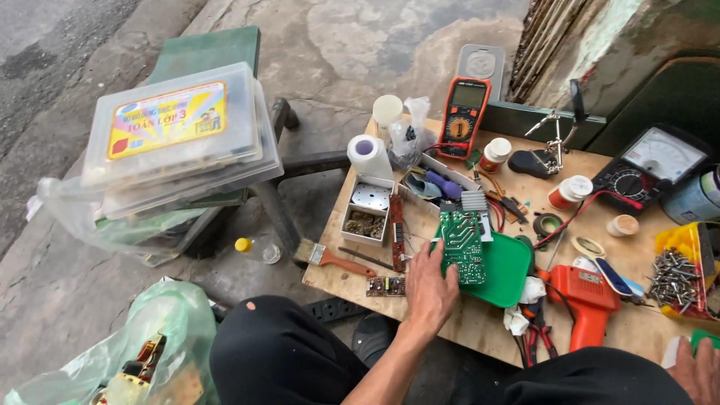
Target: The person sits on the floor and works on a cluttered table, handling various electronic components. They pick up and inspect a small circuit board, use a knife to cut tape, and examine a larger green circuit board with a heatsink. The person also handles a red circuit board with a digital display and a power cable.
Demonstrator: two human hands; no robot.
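Note:
My left hand (427,289) grips the left edge of a green circuit board (463,246) that rests partly on a green plastic tray (504,271) on the low wooden table (480,319). A finned metal heat sink (474,200) sits at the board's far end. My right hand (696,367) shows only at the bottom right corner, resting by a green object (705,340); whether it holds anything is hidden. An orange soldering gun (590,300) and red-handled pliers (537,334) lie between the two hands.
An orange digital multimeter (463,116), a black analog meter (651,169), a tape roll (369,156), small jars, a paintbrush (334,259) and a yellow box of screws (679,277) crowd the table. Stacked clear plastic boxes (180,139) stand on a stool to the left. A plastic bag (142,349) lies on the concrete.

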